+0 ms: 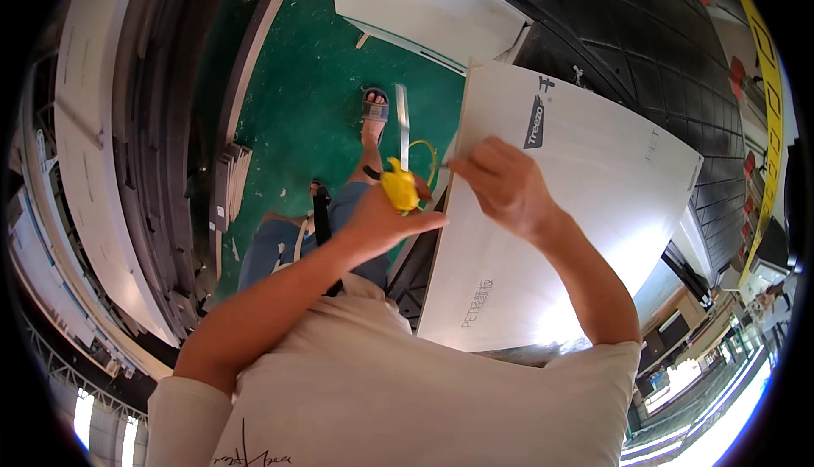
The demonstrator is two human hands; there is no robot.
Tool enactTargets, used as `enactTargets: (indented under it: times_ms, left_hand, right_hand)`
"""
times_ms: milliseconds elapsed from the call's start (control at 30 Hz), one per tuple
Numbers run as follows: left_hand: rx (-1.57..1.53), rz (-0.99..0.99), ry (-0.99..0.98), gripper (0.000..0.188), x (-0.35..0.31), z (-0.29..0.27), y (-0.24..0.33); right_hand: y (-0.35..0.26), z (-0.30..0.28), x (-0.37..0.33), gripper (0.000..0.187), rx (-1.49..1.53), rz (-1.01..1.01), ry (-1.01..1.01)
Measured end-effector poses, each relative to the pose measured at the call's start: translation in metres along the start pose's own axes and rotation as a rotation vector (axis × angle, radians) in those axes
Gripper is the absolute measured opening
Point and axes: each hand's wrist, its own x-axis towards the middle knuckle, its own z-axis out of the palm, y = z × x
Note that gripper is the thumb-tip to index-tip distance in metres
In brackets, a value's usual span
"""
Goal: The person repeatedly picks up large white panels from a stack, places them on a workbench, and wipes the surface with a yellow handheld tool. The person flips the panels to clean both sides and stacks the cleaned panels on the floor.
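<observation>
My left hand (383,219) is wrapped round a yellow tape measure (399,190) just off the left edge of a large white panel (577,212). A length of pale metal blade (403,123) runs from the tape measure away from me over the green floor. A thin yellow loop (433,162) curves beside it, between my two hands. My right hand (506,187) is closed above the panel near that edge, thumb and forefinger together. A small dark tip shows at its fingertips, too small to name.
Beyond the panel lies a long white wrapped stack (428,5). Dark boards (627,30) lie to the far right. Tall stacks of boards (110,153) line the left side, with thin strips (231,183) leaning by them. My sandalled foot (376,106) stands on the green floor (305,77).
</observation>
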Motion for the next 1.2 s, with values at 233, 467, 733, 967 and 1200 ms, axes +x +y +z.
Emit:
enactTargets:
  times_ms: [233, 467, 733, 967, 1200]
  left_hand:
    - [0.248, 0.349, 0.051, 0.055, 0.105, -0.070, 0.130]
    - [0.233, 0.297, 0.057, 0.030, 0.136, -0.035, 0.116]
    - [0.274, 0.380, 0.223, 0.031, 0.146, -0.038, 0.099]
    - [0.246, 0.478, 0.295, 0.032, 0.137, -0.016, 0.092]
    - [0.369, 0.442, 0.057, 0.033, 0.126, -0.014, 0.053]
  right_hand:
    - [0.029, 0.008, 0.042, 0.024, -0.151, -0.105, 0.233]
    - [-0.032, 0.046, -0.020, 0.025, -0.095, -0.060, 0.140]
    - [-0.143, 0.108, -0.139, 0.044, -0.028, -0.035, 0.044]
    - [-0.180, 0.135, -0.188, 0.031, -0.040, 0.046, 0.140]
    - [-0.081, 0.086, -0.094, 0.017, -0.306, 0.042, 0.378]
